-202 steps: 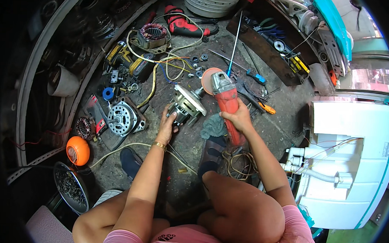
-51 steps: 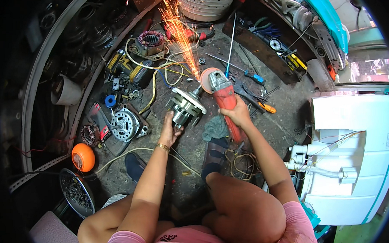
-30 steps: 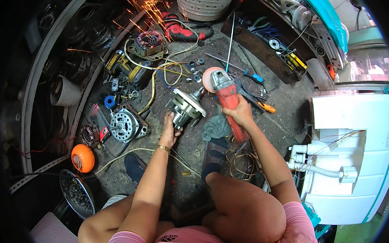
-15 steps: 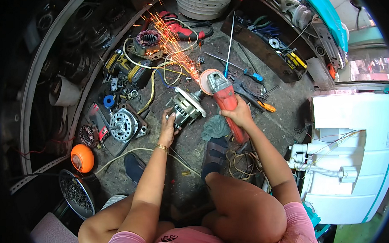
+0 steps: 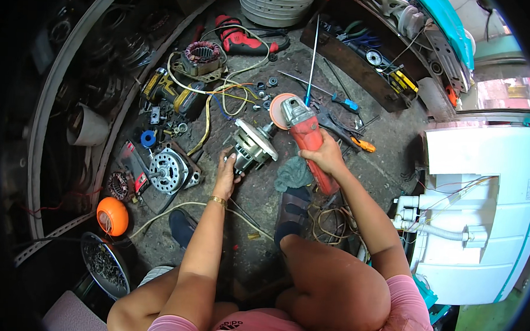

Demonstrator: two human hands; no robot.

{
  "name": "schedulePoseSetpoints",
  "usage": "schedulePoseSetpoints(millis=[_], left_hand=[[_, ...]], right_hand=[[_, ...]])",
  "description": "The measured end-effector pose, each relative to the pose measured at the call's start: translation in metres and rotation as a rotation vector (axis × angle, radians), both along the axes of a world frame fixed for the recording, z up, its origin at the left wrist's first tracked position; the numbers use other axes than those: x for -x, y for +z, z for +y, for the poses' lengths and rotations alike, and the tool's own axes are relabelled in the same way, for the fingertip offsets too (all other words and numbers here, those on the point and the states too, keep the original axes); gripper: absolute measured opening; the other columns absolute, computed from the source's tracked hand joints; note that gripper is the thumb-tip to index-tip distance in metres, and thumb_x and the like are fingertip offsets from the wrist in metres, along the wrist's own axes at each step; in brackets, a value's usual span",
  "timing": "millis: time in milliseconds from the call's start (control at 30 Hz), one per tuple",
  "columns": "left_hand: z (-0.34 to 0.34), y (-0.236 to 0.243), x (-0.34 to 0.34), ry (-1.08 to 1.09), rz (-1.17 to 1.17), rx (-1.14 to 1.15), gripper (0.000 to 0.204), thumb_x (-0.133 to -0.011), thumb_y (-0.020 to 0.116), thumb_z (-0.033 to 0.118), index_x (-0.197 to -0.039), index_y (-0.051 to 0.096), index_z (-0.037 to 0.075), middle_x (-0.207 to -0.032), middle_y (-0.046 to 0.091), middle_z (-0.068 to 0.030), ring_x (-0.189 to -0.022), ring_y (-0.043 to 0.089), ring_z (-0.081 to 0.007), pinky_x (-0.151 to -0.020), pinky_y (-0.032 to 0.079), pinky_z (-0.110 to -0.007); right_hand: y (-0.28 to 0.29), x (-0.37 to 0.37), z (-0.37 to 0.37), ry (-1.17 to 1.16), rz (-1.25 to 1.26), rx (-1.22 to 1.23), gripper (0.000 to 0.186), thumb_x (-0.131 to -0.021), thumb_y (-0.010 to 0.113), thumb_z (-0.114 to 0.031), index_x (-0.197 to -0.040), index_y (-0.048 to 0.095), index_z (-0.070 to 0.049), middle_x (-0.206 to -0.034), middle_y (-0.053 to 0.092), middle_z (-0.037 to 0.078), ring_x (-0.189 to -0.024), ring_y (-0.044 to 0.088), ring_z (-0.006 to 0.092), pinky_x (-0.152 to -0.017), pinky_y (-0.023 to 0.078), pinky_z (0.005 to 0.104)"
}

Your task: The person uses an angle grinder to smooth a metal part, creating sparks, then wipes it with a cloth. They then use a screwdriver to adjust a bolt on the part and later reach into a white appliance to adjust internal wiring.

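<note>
My right hand [image 5: 325, 155] is wrapped round the red body of an angle grinder [image 5: 307, 132]. Its orange-pink disc [image 5: 281, 110] sits close to the tip of a metal shaft; whether they touch I cannot tell. That shaft sticks out of a silvery electric motor part [image 5: 253, 143] with a flanged end cover, held tilted above the floor by my left hand [image 5: 227, 169], whose fingers close on its lower end. No sparks show. A grey-green rag [image 5: 294, 173] lies on the floor below the grinder, beside my shoe.
On the left are a yellow drill [image 5: 168, 92], a copper-wound stator [image 5: 202, 53], a round motor cover [image 5: 168, 170] and an orange ball-shaped holder [image 5: 112, 216]. A red power tool [image 5: 240, 39] lies behind. Screwdrivers [image 5: 344, 102] and a metal tool trough [image 5: 356, 66] stand right; cords cross the floor.
The spray of orange sparks flying up and left from the disc has gone. The motor part and the grinder have shifted only slightly, still in the same hands.
</note>
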State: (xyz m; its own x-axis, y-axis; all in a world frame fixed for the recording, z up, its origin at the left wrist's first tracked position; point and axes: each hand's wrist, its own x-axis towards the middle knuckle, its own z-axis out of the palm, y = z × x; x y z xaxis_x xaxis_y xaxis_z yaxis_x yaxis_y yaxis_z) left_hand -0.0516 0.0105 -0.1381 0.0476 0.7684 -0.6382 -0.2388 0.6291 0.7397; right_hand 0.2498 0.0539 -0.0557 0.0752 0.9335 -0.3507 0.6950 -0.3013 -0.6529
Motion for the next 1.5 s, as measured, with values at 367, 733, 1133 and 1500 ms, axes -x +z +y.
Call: schedulePoseSetpoints(millis=[367,733,1133,1500], left_hand=[[0.009,-0.001,0.003,0.05,-0.168,0.192,0.052,-0.093,0.05,0.063,-0.117,0.048,0.017,-0.09,0.057,-0.0023,-0.06,0.05,-0.0128,-0.041,0.029,-0.02],[0.004,-0.002,0.002,0.068,-0.204,0.226,0.058,-0.091,0.05,0.067,-0.113,0.051,0.013,-0.09,0.056,-0.0028,-0.059,0.049,-0.0122,-0.04,0.026,-0.019],[0.008,0.0,0.003,0.076,-0.198,0.256,0.062,-0.091,0.048,0.069,-0.112,0.052,0.011,-0.087,0.059,-0.0057,-0.054,0.047,-0.0116,-0.039,0.026,-0.019],[0.009,0.006,0.0,0.026,-0.178,0.231,0.063,-0.093,0.044,0.07,-0.115,0.054,0.012,-0.085,0.063,-0.0086,-0.052,0.047,-0.0111,-0.038,0.026,-0.019]], right_hand=[[-0.014,-0.009,0.012,-0.042,-0.028,-0.049,0.088,-0.056,0.083,-0.045,-0.129,0.055,-0.004,-0.114,0.068,0.02,-0.105,0.066,0.0355,-0.092,0.05,0.0427],[0.001,0.006,0.001,0.014,-0.071,0.0,0.091,-0.057,0.083,-0.045,-0.133,0.053,-0.004,-0.114,0.067,0.021,-0.106,0.065,0.0367,-0.092,0.05,0.0439],[0.0,-0.002,0.002,-0.013,-0.013,-0.034,0.092,-0.056,0.083,-0.045,-0.133,0.053,-0.006,-0.115,0.067,0.021,-0.106,0.065,0.0368,-0.091,0.051,0.0438],[-0.002,0.001,0.009,-0.006,-0.084,-0.037,0.085,-0.056,0.084,-0.044,-0.126,0.055,-0.005,-0.112,0.068,0.02,-0.104,0.066,0.0377,-0.09,0.051,0.0452]])
